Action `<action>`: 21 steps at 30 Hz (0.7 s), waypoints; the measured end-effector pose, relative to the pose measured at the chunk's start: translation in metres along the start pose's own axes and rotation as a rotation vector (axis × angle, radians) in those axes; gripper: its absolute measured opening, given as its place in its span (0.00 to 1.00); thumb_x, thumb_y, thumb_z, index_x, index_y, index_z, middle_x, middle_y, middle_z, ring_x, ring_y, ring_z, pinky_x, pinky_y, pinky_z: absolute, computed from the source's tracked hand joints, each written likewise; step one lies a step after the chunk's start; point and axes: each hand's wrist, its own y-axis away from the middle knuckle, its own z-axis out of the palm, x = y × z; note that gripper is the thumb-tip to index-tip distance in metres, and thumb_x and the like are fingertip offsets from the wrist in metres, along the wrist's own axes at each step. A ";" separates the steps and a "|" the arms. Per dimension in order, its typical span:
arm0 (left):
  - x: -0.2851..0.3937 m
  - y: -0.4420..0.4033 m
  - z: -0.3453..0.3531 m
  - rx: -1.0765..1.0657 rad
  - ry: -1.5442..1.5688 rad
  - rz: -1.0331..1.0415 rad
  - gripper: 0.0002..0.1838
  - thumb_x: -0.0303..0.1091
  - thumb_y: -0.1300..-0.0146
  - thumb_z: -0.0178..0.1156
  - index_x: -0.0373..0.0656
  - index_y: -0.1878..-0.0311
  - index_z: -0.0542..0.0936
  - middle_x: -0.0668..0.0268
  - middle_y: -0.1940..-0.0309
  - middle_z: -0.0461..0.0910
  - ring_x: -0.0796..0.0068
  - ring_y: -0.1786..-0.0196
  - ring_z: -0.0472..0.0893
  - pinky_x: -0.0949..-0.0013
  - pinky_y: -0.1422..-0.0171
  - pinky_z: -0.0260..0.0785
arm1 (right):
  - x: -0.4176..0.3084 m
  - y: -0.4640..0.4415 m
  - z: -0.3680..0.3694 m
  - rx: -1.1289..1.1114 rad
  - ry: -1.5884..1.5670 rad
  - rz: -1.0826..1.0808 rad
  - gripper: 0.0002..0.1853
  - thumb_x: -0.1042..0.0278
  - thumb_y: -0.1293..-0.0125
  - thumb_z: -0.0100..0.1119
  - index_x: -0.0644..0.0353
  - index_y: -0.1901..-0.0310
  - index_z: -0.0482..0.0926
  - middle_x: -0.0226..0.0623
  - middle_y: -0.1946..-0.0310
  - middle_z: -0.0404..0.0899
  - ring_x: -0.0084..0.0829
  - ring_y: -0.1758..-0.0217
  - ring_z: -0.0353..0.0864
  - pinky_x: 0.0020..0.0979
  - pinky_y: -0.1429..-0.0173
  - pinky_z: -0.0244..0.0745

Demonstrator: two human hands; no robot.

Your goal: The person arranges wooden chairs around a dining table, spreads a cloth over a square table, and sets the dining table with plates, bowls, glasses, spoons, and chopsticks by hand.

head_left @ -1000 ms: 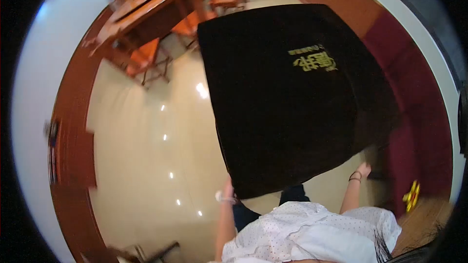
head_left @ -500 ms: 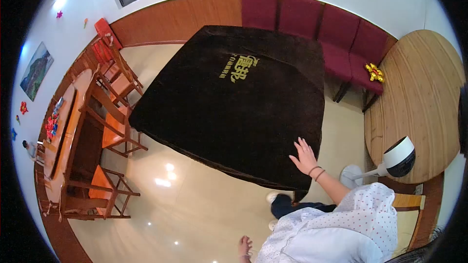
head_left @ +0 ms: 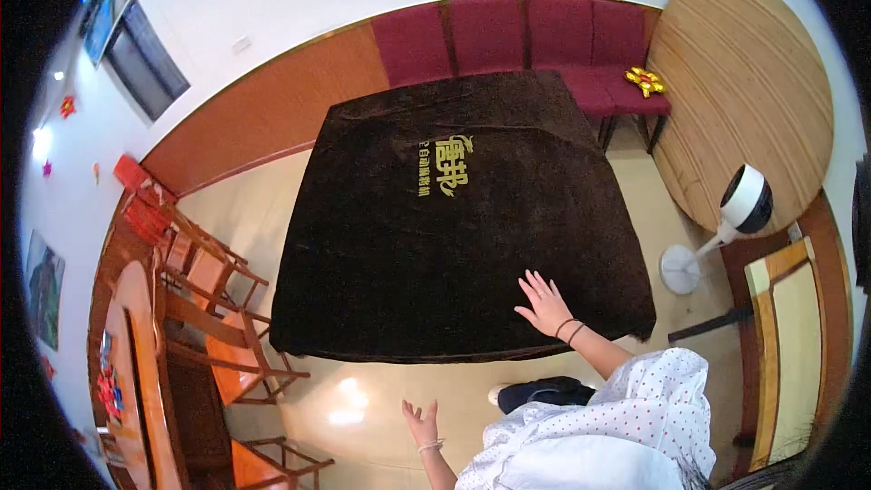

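Note:
A dark brown velvety cover (head_left: 390,263) with gold lettering (head_left: 446,165) drapes over a table in front of me. My right hand (head_left: 546,306), with dark bands at the wrist, is over the cover near its front edge. Its fingers are spread and it holds nothing; whether the palm touches the cloth I cannot tell. Below the table's front edge hangs my left hand (head_left: 420,424), with a light bracelet. Its fingers are loosely curled and apart, and nothing is in it.
Several maroon chairs (head_left: 490,34) line the back wall, one bearing a gold flower-shaped balloon (head_left: 645,83). A round wooden tabletop (head_left: 744,100) leans at right, behind a white fan (head_left: 744,195). Wooden chairs (head_left: 238,358) and a wooden table (head_left: 134,345) stand left.
My view has swung left, so the covered table sits more squarely before me. My left hand has risen further into view. The right hand stays over the cover, fingers spread.

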 end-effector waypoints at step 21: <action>0.103 -0.419 -0.282 -0.217 -0.571 0.710 0.42 0.49 0.55 0.63 0.31 0.44 0.57 0.41 0.45 0.57 0.49 0.43 0.60 0.59 0.39 0.51 | -0.388 -0.126 0.209 0.178 0.334 0.336 0.30 0.50 0.44 0.46 0.61 0.44 0.59 0.43 0.41 0.54 0.40 0.37 0.51 0.49 0.39 0.45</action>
